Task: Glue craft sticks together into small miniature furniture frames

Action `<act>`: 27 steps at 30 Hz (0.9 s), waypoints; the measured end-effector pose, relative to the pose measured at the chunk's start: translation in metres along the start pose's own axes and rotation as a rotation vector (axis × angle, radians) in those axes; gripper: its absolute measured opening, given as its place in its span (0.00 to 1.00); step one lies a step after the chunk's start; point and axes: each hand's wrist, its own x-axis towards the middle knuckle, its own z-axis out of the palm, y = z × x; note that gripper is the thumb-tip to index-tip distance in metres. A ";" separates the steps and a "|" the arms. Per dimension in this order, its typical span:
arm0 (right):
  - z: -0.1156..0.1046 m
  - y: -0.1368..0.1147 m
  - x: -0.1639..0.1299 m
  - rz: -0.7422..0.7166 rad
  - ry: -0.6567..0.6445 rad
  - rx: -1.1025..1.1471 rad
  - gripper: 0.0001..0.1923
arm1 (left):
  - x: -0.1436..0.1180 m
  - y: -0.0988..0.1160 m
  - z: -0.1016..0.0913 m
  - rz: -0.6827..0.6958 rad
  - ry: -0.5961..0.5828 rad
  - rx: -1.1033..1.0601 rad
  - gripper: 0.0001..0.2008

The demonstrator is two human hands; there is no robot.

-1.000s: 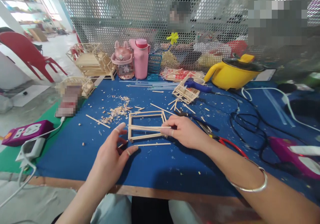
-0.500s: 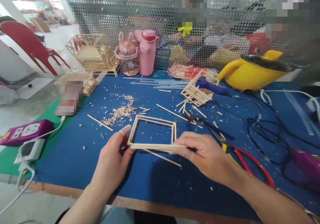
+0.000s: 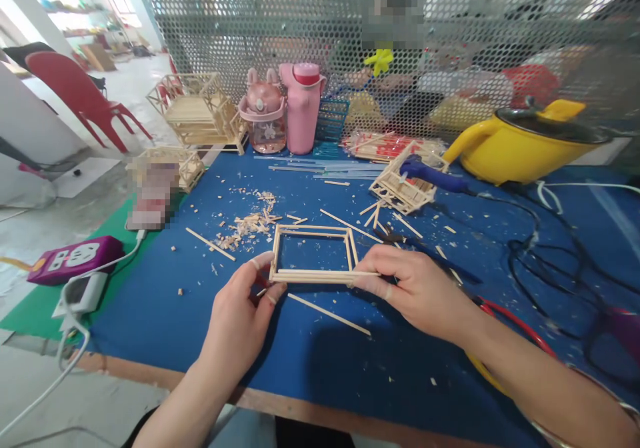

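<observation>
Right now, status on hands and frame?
Left hand and right hand pinch frame at its near corners. Frame held above mat. Loose stick beneath, scissors behind right hand.

Left hand [image 3: 240, 311]: forearm enters from lower left, palm turned inward, thumb and forefinger raised and pinched together at the tips, other fingers curled.
Right hand [image 3: 417, 288]: forearm enters from lower right, back of hand up, fingers extended leftward, thumb and forefinger closed in a pinch.
</observation>
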 end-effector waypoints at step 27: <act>0.006 0.007 -0.014 -0.109 0.172 -0.103 0.10 | -0.021 0.019 -0.013 0.553 -0.139 -0.032 0.11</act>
